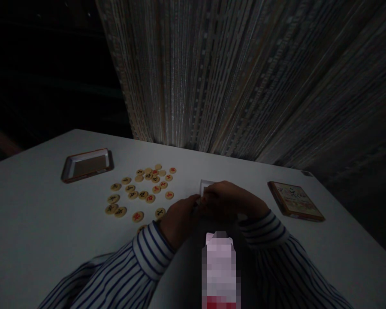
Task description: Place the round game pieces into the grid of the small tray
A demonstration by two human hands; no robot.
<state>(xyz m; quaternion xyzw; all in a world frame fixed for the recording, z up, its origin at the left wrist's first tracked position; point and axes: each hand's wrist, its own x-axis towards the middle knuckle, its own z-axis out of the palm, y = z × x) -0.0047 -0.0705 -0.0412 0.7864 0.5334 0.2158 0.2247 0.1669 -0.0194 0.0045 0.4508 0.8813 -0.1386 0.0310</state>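
Head view: left hand [180, 221] and right hand [227, 199] meet at a small pale square item [206, 186], fingers bunched together; what they pinch is hidden, cannot tell. Round wooden xiangqi discs [138, 189] lie loose on the white table [35, 206]. Left, a shallow brown-rimmed tray [86, 165] shows its brown floor. Right, a printed, closed-looking game box [296, 200].
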